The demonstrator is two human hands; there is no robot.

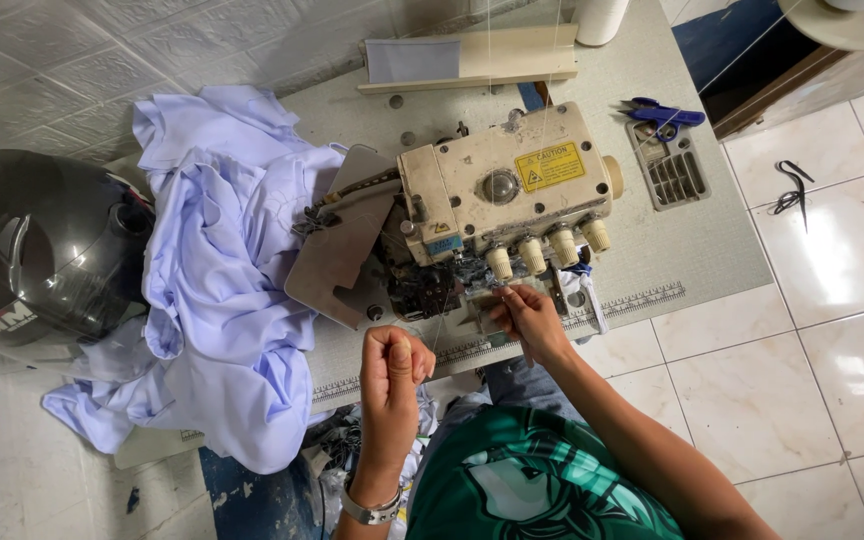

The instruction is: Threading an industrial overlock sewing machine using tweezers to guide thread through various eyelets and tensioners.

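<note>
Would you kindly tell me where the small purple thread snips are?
The small purple thread snips lie at the table's far right, behind the cream overlock sewing machine.

Helmet (pixel 37 250): dark, glossy, resting at far left edge, beside the cloth heap.
Cloth (pixel 222 280): pale lavender-blue, crumpled in a heap, draped over the table's left end and hanging past its edge.
Snips (pixel 662 116): blue-handled, lying on the table top right, just above a grey slotted tray (pixel 674 175).
Cardboard strip (pixel 472 60): cream, long, at the table's far edge, with a grey-blue patch at its left end.
Cone (pixel 600 18): white, upright at the top edge, only the base in view.
Black scissors (pixel 792 190): lying on the white floor tiles, right of the table.
Floor (pixel 832 330): glossy white tiles, light glare.
</note>
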